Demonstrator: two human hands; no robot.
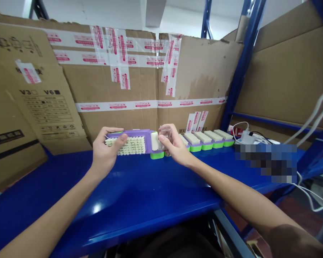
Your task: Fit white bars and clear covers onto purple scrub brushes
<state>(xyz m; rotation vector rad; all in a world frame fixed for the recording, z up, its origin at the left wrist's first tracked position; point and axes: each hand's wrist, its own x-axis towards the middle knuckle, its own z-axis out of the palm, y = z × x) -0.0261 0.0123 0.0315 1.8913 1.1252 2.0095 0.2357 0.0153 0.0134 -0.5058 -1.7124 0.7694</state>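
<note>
A purple scrub brush (133, 145) with cream bristles is held sideways above the blue shelf, bristles facing me. My left hand (106, 147) is closed round its left end, thumb pressed on the bristles. At the brush's right end is a smooth white block (154, 141) in the purple body. My right hand (174, 143) is closed on a crumpled-looking clear plastic piece (165, 132) beside that block, thumb and fingertips near its edge. Whether the plastic is attached to the brush I cannot tell. Just behind and below, a green base (157, 155) shows partly.
Several similar brushes (206, 139) with green bases stand bristles up in a row at the back right of the blue shelf (140, 190). Taped cardboard (118, 89) walls the back. A power strip with white cables (246, 138) and a blurred-out patch lie at right.
</note>
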